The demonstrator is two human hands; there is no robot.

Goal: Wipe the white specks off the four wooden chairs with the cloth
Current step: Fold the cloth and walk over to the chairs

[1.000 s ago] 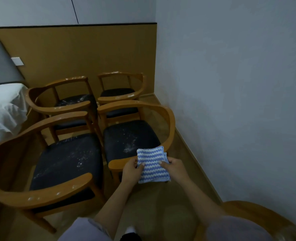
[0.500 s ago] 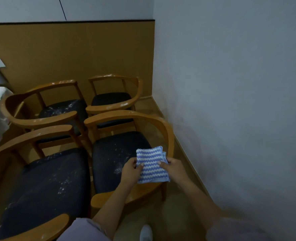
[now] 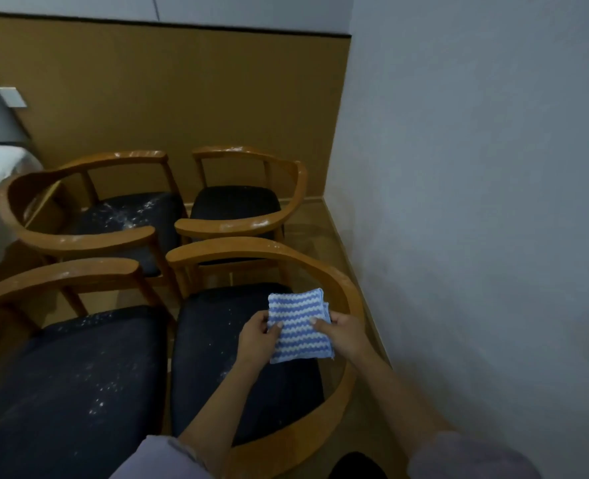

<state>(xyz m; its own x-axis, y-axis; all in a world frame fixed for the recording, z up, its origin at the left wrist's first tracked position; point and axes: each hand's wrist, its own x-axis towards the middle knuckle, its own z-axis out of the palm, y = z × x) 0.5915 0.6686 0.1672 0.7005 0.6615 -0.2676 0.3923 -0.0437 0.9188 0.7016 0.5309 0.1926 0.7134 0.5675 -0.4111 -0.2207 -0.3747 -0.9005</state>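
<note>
Head view: pinching the folded striped cloth [image 3: 298, 326] by its two side edges, left hand [image 3: 257, 337] on one and right hand [image 3: 347, 332] on the other, thumbs on top, over the dark seat [image 3: 210, 357] of the near right chair [image 3: 342, 288]. Probably light, soft and limp (nothing to break, but apt to flop open if held by a corner), so best bunched flat under one palm and pressed down across the white specks [image 3: 96, 404] on the seats.
</note>
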